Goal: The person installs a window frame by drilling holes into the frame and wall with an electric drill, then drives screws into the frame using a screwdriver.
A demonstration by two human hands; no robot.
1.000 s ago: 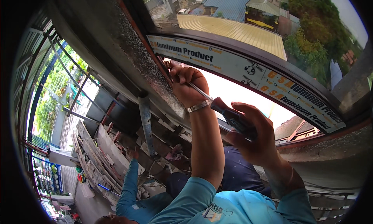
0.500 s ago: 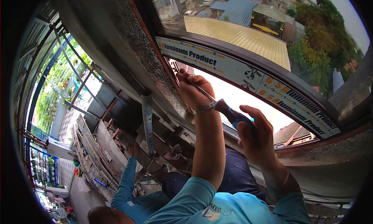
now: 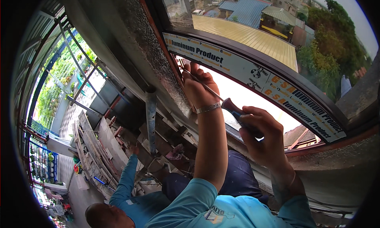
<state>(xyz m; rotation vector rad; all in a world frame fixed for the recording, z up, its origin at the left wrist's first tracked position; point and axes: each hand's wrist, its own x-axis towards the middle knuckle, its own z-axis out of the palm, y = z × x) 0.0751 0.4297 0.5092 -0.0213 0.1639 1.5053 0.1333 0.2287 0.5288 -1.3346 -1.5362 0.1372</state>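
Observation:
My right hand (image 3: 263, 135) is wrapped round the dark, partly blue handle of a screwdriver (image 3: 233, 108). Its thin metal shaft runs up and left to the inner side of the window frame (image 3: 173, 63). Near the tip, the curled fingers of my left hand (image 3: 201, 89) close about the shaft, thumb on one side and fingers on the other. The tip meets the frame's left side, just under the printed label strip (image 3: 245, 75); any screw there is too small to make out. A metal band (image 3: 208, 108) circles my left wrist.
Glass above the strip shows rooftops (image 3: 245, 28) and trees. A rough concrete wall edge (image 3: 158, 65) borders the frame. Below left, a co-worker in a blue sleeve (image 3: 126, 176) reaches toward stacked boards (image 3: 93, 145). A grey metal post (image 3: 151, 117) stands between us.
The view has shifted slightly. My right hand has turned round the screwdriver handle, its fingers now folded more closely over it. My left hand stays by the frame; the co-worker's arm has barely moved.

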